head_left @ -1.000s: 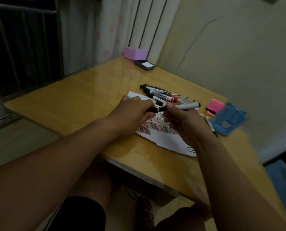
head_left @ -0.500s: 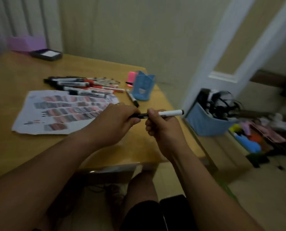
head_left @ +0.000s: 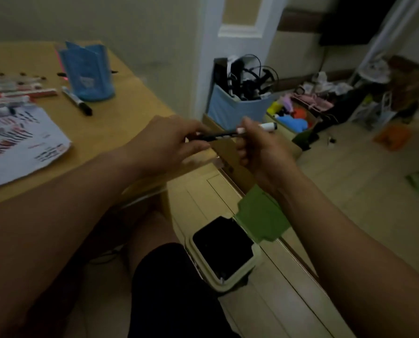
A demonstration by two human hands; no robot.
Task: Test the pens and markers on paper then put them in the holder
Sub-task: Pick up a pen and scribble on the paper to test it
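plainly, no writing can be read: the pale mark on the front of the blue holder [head_left: 89, 71] and the print on the pens are too blurred. both hands grip one marker [head_left: 224, 135] in the air just off the table [head_left: 120, 118] corner, near the middle of the view. the left hand [head_left: 169, 142] has its fingers curled round the black end, and the right hand [head_left: 259, 147] is curled round the white barrel, whose dark-tipped end sticks out toward two o'clock. the marker lies nearly level, a little higher at the right. at ten o'clock from the hands the holder stands upright on the table, with a loose marker [head_left: 76, 101] lying just beside its base at seven o'clock. at nine o'clock lies the paper [head_left: 20, 147], covered in rows of red and dark strokes, with a pile of markers [head_left: 13, 93] at its twelve o'clock. on the floor, a bin [head_left: 225, 254] sits at six o'clock from the hands and a blue basket [head_left: 232, 108] of cables at one o'clock.
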